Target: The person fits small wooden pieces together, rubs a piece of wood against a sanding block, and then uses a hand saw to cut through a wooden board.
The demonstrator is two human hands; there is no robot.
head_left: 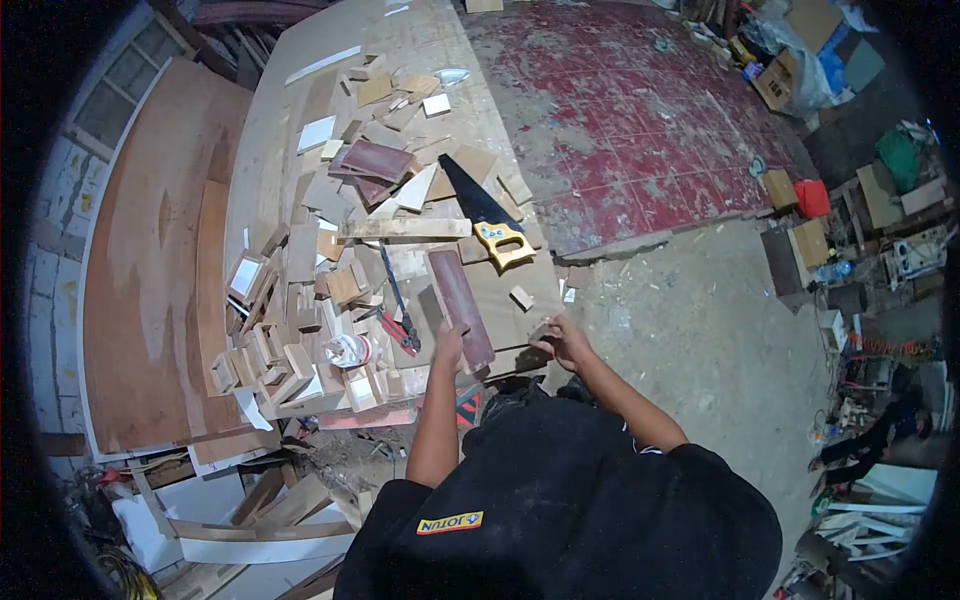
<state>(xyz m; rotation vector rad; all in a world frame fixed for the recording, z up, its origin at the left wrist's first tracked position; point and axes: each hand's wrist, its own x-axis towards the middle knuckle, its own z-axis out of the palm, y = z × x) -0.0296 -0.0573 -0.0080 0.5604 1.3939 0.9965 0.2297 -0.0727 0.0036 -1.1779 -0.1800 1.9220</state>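
Observation:
My left hand (pixel 450 345) is closed on the lower left edge of a long reddish-brown board (pixel 461 305) at the table's near edge. To the right, my right hand (pixel 565 342) has its fingers bent round a small wooden piece (pixel 543 332). Between the board and my right hand there is a gap. A small wood block (pixel 521 297) lies just beyond my right hand. Above it rests a handsaw with a yellow handle (pixel 503 244), its dark blade pointing away to the upper left. Red-handled pliers (pixel 399 332) lie left of the board.
Wood offcuts (pixel 346 284) and small wooden frames (pixel 284 371) cover the left of the worktable (pixel 266 150). A white container (pixel 348 350) stands near its front. A red tiled platform (pixel 640 130) is beyond on the right, with boxes (pixel 810 243) past it.

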